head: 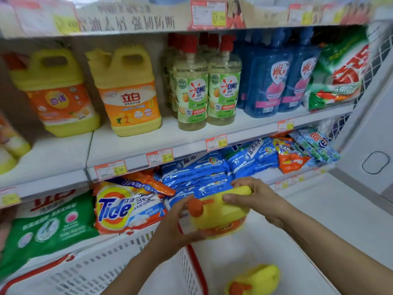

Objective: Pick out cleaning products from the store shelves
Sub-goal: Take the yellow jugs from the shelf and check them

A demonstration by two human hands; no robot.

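The white metal store shelves (148,143) stood stocked ahead, and the white perforated plastic basket with red trim (119,258) sat below. Over its right rim hung the yellow plastic detergent jug with an orange cap (221,218), upright, long axis near vertical. The right hand (255,199) gripped its top handle; the left hand (172,228) cupped its side, nearer the basket.
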